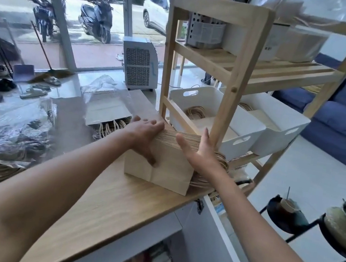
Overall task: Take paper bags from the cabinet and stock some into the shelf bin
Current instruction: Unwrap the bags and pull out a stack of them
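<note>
On the light wooden table (111, 207), both hands clasp a thick stack of flat brown paper bags (162, 163) standing on edge: the left hand (144, 135) grips its left side and face, the right hand (200, 155) presses the right, where twisted cord handles bunch. So the bags appear fetched; stocking remains. Beyond, the white plastic shelf bin (244, 128) already holds some bags.

Matt brown paper bags (162, 163) (twine handles), smooth wood counter (112, 200).
</note>
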Demonstrator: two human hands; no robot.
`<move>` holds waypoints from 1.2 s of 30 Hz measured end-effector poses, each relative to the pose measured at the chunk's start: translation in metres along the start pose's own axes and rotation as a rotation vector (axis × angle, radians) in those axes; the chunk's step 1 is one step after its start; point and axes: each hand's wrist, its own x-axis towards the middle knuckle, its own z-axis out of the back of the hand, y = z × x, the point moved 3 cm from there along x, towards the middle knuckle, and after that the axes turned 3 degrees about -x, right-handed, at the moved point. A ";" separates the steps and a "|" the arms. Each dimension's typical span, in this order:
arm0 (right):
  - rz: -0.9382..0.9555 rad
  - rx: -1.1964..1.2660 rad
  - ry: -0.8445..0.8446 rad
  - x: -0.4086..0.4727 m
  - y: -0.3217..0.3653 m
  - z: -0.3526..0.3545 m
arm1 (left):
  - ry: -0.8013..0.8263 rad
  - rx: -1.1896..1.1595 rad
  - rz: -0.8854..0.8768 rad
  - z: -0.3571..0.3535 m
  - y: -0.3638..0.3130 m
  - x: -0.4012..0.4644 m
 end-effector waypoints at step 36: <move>-0.003 -0.182 0.665 0.077 0.011 0.033 | -0.071 0.070 -0.055 -0.007 0.008 -0.006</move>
